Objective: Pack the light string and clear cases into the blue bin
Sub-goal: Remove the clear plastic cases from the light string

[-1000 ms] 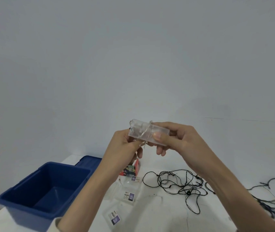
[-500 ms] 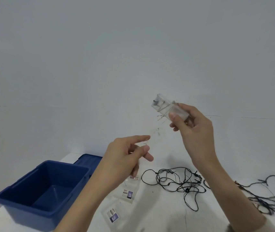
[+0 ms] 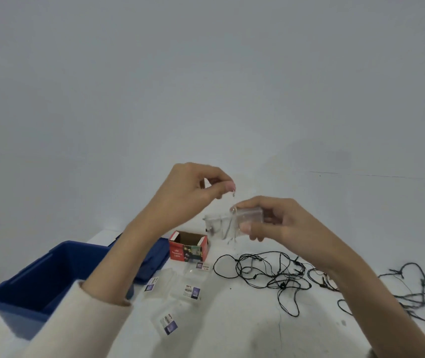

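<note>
Asker: Hands first. How is each grip set?

Watcher: The right hand (image 3: 281, 223) holds a clear case (image 3: 249, 215) in the air, clamped between the thumb and curled fingers. The left hand (image 3: 188, 192) is a little higher and just beside it. Its grip is a pinch of thumb and forefinger on the end of a thin pale wire (image 3: 228, 232). Loops of that wire hang blurred at the case.

Asker: And on the tabletop (image 3: 245, 329)?

Watcher: Nearest, four labelled cases (image 3: 189, 290) lie flat. Left of them stands the blue bin (image 3: 59, 257), partly hidden by the left forearm, with a blue lid (image 3: 154, 259) just behind it. To the right, the black light string (image 3: 281, 286) sprawls in a loose tangle, well apart from the bin. Farther back, an open red box (image 3: 189, 250) stands below the hands. Behind everything is a plain pale wall (image 3: 206, 86).
</note>
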Action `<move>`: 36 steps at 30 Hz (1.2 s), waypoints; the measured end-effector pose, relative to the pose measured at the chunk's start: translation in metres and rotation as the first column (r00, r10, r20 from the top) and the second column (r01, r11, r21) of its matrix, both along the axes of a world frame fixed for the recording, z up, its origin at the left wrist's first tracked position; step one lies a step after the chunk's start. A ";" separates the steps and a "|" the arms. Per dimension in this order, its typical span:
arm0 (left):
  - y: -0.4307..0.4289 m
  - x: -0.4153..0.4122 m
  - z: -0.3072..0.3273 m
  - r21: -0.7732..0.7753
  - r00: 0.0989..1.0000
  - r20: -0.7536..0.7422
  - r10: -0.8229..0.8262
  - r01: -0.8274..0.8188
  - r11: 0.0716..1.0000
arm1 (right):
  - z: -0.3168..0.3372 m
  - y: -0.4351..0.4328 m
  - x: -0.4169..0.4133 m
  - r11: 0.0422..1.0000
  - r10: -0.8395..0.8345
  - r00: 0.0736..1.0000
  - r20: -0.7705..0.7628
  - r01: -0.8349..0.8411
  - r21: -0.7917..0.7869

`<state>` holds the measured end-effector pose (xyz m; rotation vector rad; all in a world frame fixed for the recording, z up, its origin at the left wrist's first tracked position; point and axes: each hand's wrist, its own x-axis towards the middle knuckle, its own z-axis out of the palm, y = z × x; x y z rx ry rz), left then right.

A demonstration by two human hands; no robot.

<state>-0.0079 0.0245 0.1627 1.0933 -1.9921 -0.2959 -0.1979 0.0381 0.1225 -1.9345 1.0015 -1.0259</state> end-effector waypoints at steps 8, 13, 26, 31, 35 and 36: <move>-0.002 -0.006 -0.049 0.446 0.855 -0.506 -0.113 0.372 0.814 | -0.014 0.007 -0.002 0.942 0.175 0.815 0.553 -0.302 0.146; 0.013 -0.023 -0.068 0.418 0.784 -0.620 -0.031 0.363 0.833 | -0.024 0.007 0.006 0.971 -0.013 0.777 0.630 -0.142 0.195; 0.021 -0.023 -0.072 0.277 1.000 0.018 0.000 -0.005 0.961 | -0.023 0.000 0.001 0.948 -0.281 0.765 0.580 0.127 0.291; 0.032 -0.021 -0.057 0.199 0.951 0.304 0.066 -0.131 0.971 | -0.024 -0.003 0.002 0.924 -0.383 0.782 0.492 0.318 0.214; 0.040 -0.021 -0.047 0.099 0.888 0.446 0.112 -0.173 0.980 | -0.022 -0.005 0.000 0.903 -0.428 0.799 0.422 0.400 0.158; 0.042 -0.021 -0.043 0.082 0.880 0.459 0.118 -0.174 0.981 | -0.022 -0.005 0.000 0.900 -0.432 0.807 0.402 0.412 0.141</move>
